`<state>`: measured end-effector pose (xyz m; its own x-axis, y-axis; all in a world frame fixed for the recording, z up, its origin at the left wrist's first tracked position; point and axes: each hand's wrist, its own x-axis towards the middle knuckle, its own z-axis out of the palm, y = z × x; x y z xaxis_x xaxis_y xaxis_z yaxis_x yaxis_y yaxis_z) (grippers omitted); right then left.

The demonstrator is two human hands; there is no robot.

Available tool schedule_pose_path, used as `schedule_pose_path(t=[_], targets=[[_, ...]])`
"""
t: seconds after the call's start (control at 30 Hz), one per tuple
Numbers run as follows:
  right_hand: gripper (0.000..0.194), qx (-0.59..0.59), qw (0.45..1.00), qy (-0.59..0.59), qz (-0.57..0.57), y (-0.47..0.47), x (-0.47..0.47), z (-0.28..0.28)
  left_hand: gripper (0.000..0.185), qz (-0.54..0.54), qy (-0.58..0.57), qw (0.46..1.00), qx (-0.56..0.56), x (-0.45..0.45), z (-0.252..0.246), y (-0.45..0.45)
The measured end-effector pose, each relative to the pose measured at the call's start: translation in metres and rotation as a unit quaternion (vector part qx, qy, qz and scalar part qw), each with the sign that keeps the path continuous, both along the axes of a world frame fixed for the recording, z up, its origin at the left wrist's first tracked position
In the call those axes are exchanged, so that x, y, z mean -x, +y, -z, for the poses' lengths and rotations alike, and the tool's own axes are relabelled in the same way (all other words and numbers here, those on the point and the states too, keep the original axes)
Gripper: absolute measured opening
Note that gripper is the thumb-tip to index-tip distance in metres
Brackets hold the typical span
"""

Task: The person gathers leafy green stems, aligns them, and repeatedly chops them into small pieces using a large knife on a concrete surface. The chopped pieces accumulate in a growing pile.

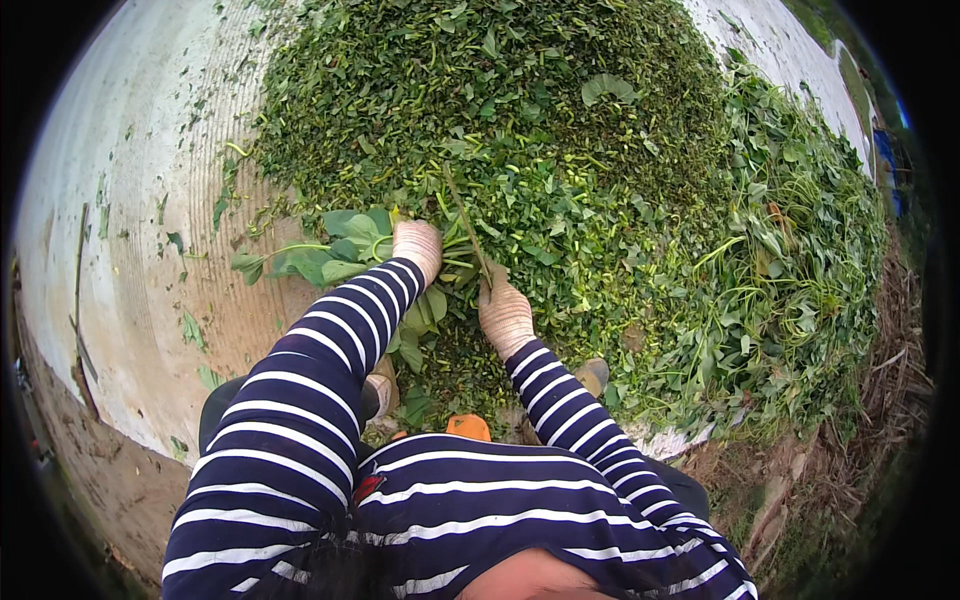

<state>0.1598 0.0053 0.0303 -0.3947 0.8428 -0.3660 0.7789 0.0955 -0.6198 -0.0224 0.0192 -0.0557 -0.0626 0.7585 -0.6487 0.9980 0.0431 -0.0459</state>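
My left hand (418, 247), in a light knit glove, is closed around a bunch of leafy green vines (352, 247). Broad leaves stick out to its left, and the stems (459, 253) point right. In my right hand (505, 311), also gloved, is a long thin blade (466, 217), apparently a knife, its tip pointing up and away from me. The blade crosses close to the stem ends; whether it touches them I cannot tell. Under and beyond both hands spreads a heap of chopped leaves and stems (525, 97).
Uncut leafy vines (795, 247) are piled on the right. Pale ridged concrete (150, 247) with scattered leaf bits lies to the left, and a stick (79, 300) rests near its edge. My shoes (592, 375) stand at the heap's near side, with an orange object (469, 427) between my legs.
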Motion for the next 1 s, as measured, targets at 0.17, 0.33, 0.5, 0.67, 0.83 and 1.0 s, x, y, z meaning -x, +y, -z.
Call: schedule_pose_path(t=[0.17, 0.33, 0.5, 0.67, 0.83, 1.0], targets=[[0.028, 0.065, 0.998, -0.021, 0.011, 0.028, -0.011, -0.009, 0.027, -0.149, -0.027, 0.984, 0.092, -0.007, 0.002, 0.003], [0.043, -0.183, 0.948, 0.257, 0.043, 0.002, -0.009, -0.025, 0.036, -0.105, -0.016, 0.986, 0.130, -0.015, -0.007, 0.012], [0.030, 0.168, 0.964, -0.205, -0.009, 0.000, 0.000, 0.006, 0.035, -0.098, -0.003, 0.983, 0.156, -0.021, -0.011, 0.013], [0.027, -0.068, 0.986, 0.147, 0.025, 0.028, 0.000, -0.021, 0.040, -0.148, -0.042, 0.978, 0.141, -0.010, -0.012, 0.007], [0.044, -0.297, 0.915, 0.274, -0.015, 0.004, 0.007, -0.019, 0.038, -0.118, -0.019, 0.974, 0.193, -0.020, -0.010, 0.011], [0.030, 0.126, 0.984, -0.125, -0.018, 0.007, 0.002, 0.022, 0.057, -0.176, -0.037, 0.975, 0.131, -0.014, -0.017, 0.004]])
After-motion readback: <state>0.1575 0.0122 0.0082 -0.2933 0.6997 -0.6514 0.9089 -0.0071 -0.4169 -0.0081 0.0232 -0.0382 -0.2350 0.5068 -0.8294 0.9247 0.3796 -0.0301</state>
